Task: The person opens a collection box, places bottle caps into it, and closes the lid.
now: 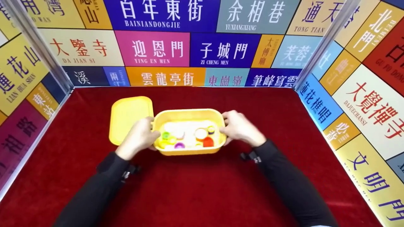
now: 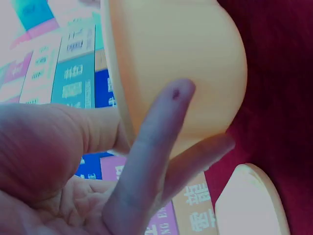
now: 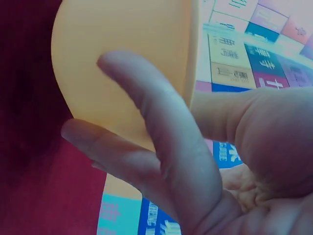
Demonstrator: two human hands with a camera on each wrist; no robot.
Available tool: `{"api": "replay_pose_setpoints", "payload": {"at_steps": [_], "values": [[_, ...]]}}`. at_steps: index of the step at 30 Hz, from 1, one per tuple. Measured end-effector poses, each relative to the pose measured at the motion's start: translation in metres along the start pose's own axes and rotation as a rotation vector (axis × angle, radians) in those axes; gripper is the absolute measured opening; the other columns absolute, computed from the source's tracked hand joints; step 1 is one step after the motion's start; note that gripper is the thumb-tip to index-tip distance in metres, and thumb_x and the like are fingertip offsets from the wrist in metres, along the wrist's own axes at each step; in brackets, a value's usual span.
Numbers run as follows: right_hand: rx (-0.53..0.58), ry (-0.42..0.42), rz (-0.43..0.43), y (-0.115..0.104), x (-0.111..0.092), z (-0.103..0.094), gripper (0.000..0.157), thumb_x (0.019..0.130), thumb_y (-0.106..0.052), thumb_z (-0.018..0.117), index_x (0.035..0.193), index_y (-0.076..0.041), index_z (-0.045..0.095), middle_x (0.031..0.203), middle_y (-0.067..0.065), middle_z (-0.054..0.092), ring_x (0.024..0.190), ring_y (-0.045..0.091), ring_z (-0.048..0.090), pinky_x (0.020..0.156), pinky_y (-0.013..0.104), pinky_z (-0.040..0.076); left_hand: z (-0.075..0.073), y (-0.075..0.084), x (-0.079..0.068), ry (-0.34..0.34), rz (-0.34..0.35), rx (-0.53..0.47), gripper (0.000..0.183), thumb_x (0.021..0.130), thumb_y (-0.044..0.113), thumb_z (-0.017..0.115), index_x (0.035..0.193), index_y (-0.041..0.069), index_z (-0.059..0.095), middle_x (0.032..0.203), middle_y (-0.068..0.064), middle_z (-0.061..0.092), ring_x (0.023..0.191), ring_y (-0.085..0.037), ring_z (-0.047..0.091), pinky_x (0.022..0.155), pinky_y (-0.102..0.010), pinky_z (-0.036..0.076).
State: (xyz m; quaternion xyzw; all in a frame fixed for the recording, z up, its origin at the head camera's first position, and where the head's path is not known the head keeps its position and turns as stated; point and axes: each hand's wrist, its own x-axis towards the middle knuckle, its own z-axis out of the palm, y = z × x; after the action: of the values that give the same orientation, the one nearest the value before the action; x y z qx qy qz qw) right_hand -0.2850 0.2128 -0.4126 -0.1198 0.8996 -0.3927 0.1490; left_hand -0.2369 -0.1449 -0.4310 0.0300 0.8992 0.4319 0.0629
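Note:
A yellow plastic box with rounded corners stands open-topped in the middle of the head view. Inside it lie several small coloured pieces, among them a red one, a purple one and a green one; their kind is too blurred to tell. My left hand grips the box's left end, and my right hand holds its right end. Both wrist views show fingers against the outer wall and a thumb at the rim. Whether the base touches the cloth I cannot tell.
A flat yellow lid lies left of the box, partly behind my left hand. Dark red cloth covers the table. Panels printed with coloured signs enclose the back and both sides, with metal posts at the corners.

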Motion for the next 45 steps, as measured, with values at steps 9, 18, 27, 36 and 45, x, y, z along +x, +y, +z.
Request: {"api": "replay_pose_setpoints", "payload": {"at_steps": [9,18,27,36,45], "values": [[0.088,-0.019,0.074,0.027,-0.003,-0.009,0.045,0.099,0.003,0.070,0.143,0.013,0.068,0.127,0.035,0.081,0.091,0.041,0.088,0.068,0.047,0.073,0.021,-0.002,0.010,-0.067,0.023,-0.045,0.063,0.108,0.003,0.069,0.165,-0.014,0.049,0.145,-0.037,0.073,0.092,-0.038,0.086,0.063,-0.036,0.070],[0.175,-0.005,0.120,0.045,-0.002,0.004,0.046,0.101,0.003,0.071,0.146,0.010,0.066,0.130,0.034,0.081,0.089,0.036,0.087,0.066,0.046,0.072,0.028,-0.011,0.009,-0.085,-0.040,-0.131,0.062,0.113,0.007,0.068,0.170,-0.009,0.047,0.157,-0.034,0.068,0.117,-0.043,0.084,0.074,-0.038,0.073],[0.233,0.001,0.139,0.047,-0.005,0.006,0.050,0.103,0.002,0.072,0.152,0.008,0.065,0.129,0.035,0.081,0.091,0.038,0.088,0.069,0.048,0.073,0.026,-0.017,0.008,-0.081,-0.053,-0.119,0.058,0.114,0.012,0.066,0.167,-0.007,0.051,0.158,-0.032,0.068,0.107,-0.037,0.084,0.071,-0.037,0.072],[0.243,0.006,0.135,0.049,-0.006,0.007,0.047,0.104,0.001,0.071,0.150,0.010,0.065,0.127,0.036,0.080,0.088,0.036,0.088,0.067,0.045,0.073,0.008,-0.026,0.011,0.107,0.077,0.053,0.050,0.114,0.020,0.067,0.156,-0.006,0.067,0.145,-0.028,0.078,0.104,-0.041,0.083,0.097,-0.050,0.068],[0.242,0.012,0.130,0.048,-0.008,0.006,0.046,0.103,-0.002,0.072,0.147,0.010,0.067,0.127,0.035,0.080,0.090,0.035,0.088,0.068,0.044,0.073,-0.042,-0.058,0.016,0.299,-0.128,0.246,0.081,0.101,0.030,0.084,0.166,-0.008,0.053,0.159,-0.047,0.051,0.146,-0.069,0.052,0.118,-0.079,0.051]]}}
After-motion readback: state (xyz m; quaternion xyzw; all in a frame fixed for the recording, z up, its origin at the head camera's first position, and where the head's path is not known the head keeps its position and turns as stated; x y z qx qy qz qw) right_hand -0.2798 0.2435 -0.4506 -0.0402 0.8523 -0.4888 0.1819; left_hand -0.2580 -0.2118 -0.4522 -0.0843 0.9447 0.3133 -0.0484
